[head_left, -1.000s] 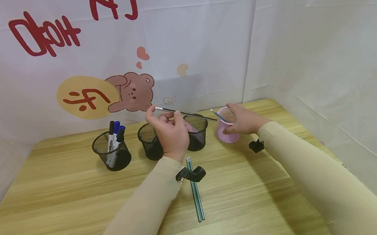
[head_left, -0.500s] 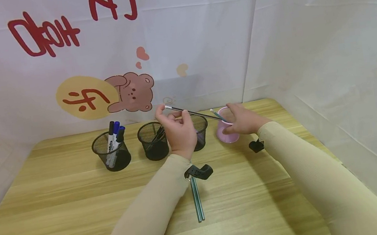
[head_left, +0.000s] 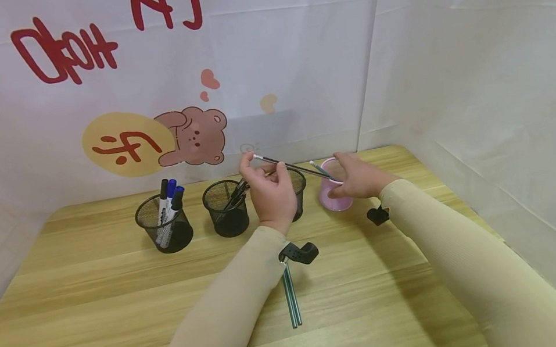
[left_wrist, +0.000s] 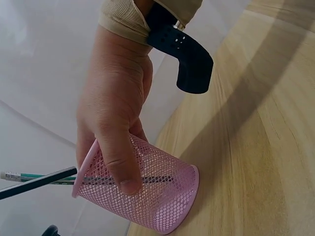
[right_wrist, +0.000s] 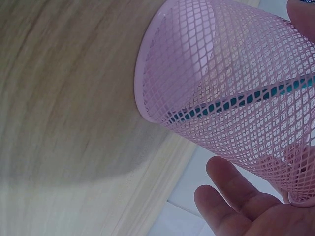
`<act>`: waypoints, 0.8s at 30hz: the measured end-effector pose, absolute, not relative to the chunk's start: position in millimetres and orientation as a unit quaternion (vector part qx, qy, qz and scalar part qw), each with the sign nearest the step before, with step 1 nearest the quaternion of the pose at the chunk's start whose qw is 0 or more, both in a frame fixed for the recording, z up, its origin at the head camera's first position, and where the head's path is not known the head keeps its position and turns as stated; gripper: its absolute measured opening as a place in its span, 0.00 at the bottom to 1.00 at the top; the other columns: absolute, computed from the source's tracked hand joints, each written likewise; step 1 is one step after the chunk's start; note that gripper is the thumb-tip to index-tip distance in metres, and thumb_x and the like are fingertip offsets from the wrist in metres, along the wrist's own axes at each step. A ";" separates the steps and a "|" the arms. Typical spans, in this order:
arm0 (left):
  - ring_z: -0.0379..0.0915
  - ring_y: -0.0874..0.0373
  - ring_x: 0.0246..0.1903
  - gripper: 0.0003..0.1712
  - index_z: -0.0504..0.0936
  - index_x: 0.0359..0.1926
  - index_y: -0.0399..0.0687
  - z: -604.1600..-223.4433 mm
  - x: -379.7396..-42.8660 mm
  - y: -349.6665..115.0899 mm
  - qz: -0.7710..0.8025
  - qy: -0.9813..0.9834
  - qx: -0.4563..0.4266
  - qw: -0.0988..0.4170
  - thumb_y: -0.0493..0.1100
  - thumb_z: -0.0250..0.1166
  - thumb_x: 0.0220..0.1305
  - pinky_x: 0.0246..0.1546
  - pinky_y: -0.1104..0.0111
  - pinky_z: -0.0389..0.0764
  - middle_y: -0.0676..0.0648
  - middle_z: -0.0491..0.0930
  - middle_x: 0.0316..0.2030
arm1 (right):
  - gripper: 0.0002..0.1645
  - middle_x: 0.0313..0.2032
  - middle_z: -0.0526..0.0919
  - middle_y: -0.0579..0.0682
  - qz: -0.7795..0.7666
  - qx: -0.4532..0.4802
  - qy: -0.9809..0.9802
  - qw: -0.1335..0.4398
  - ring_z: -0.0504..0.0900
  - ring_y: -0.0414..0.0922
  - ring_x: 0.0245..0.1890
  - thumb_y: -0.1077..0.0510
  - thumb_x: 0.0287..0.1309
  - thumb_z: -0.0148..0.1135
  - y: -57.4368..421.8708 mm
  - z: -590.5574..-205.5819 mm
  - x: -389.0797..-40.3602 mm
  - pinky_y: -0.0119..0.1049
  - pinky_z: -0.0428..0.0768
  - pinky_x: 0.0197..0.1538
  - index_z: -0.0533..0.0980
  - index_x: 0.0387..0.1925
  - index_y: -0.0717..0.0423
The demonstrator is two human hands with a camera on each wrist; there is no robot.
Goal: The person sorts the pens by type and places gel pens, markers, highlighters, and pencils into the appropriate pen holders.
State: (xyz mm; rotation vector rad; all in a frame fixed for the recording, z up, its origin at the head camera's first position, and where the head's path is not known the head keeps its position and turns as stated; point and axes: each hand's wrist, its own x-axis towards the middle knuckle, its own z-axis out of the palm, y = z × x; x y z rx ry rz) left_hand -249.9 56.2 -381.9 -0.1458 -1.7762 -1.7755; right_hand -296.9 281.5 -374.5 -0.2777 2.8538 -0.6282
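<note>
My left hand [head_left: 273, 200] pinches a dark pencil [head_left: 306, 170] by its eraser half, slanting down to the right. The pencil's far end [left_wrist: 64, 173] is right at the rim of a pink mesh pen cup [head_left: 333, 200]. My right hand [head_left: 360, 177] grips this cup at its upper side, thumb [left_wrist: 123, 169] on the near wall and fingers [right_wrist: 236, 191] on the other side; the cup's base is on the wooden table. One green pencil [head_left: 317, 166] with a white eraser leans inside the cup. Two green pencils [head_left: 291, 298] lie on the table, partly hidden under my left wrist.
Three black mesh cups stand left of the pink one: a cup with several markers [head_left: 173, 240], a cup with black pens [head_left: 226, 221], and a cup [head_left: 298, 191] partly behind my left hand. White cloth walls [head_left: 297, 77] border the table's back and right.
My left hand has moved right with the pencil, bringing its far end from short of the pink cup to the rim. The right hand and cup have stayed in place.
</note>
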 end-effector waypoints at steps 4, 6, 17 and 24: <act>0.84 0.49 0.30 0.33 0.56 0.72 0.41 -382.0 -250.9 57.9 -0.670 -0.674 -0.057 0.306 0.38 0.62 0.75 0.34 0.64 0.84 0.40 0.85 0.40 | 0.73 0.81 0.50 0.68 -0.208 -0.094 0.968 0.101 0.57 0.67 0.80 0.40 0.53 0.77 281.7 -375.2 -297.4 0.66 0.59 0.79 0.43 0.83 0.63; 0.82 0.51 0.27 0.33 0.56 0.72 0.42 -382.0 -250.8 58.5 -0.665 -0.678 -0.058 0.307 0.37 0.62 0.74 0.32 0.65 0.82 0.40 0.85 0.40 | 0.73 0.81 0.50 0.68 -0.208 -0.094 0.968 0.101 0.57 0.67 0.80 0.40 0.53 0.77 281.7 -375.2 -297.4 0.66 0.59 0.79 0.42 0.83 0.63; 0.73 0.58 0.20 0.29 0.59 0.71 0.45 -383.7 -246.9 60.3 -0.622 -0.717 -0.071 0.306 0.41 0.61 0.76 0.23 0.66 0.74 0.43 0.87 0.43 | 0.72 0.81 0.51 0.68 -0.204 -0.093 0.970 0.095 0.59 0.67 0.79 0.40 0.53 0.77 279.6 -374.1 -295.8 0.65 0.60 0.79 0.43 0.83 0.63; 0.75 0.58 0.20 0.29 0.60 0.71 0.47 -384.5 -245.9 63.6 -0.613 -0.730 -0.066 0.295 0.42 0.61 0.76 0.22 0.67 0.74 0.46 0.87 0.43 | 0.72 0.81 0.52 0.68 -0.215 -0.091 0.967 0.097 0.59 0.66 0.79 0.41 0.53 0.77 279.9 -373.8 -295.3 0.64 0.61 0.79 0.44 0.83 0.63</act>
